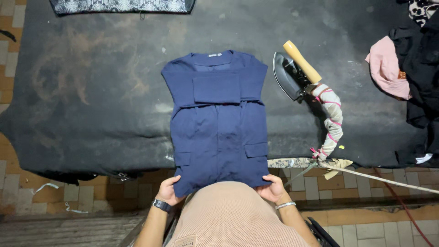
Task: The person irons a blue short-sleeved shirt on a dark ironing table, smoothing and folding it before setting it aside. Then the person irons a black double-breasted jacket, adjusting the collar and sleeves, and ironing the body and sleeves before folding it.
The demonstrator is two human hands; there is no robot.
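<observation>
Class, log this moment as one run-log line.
left hand: holds shirt hem | right hand: holds hem | navy shirt: folded, on dark cloth | iron: beside

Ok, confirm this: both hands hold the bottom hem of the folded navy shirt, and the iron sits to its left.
Wrong side. In the head view the iron sits to the right of the folded navy shirt; the left hand and right hand do hold its bottom hem.

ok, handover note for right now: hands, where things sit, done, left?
Left hand: grips the near left hem corner of the navy shirt.
Right hand: grips the near right hem corner.
Shirt lies back up on the dark padded table, collar far, sleeves folded across the back.
Iron rests right of the shirt, untouched.
Done: sleeves in.
Left: bottom half not yet folded up.
</observation>
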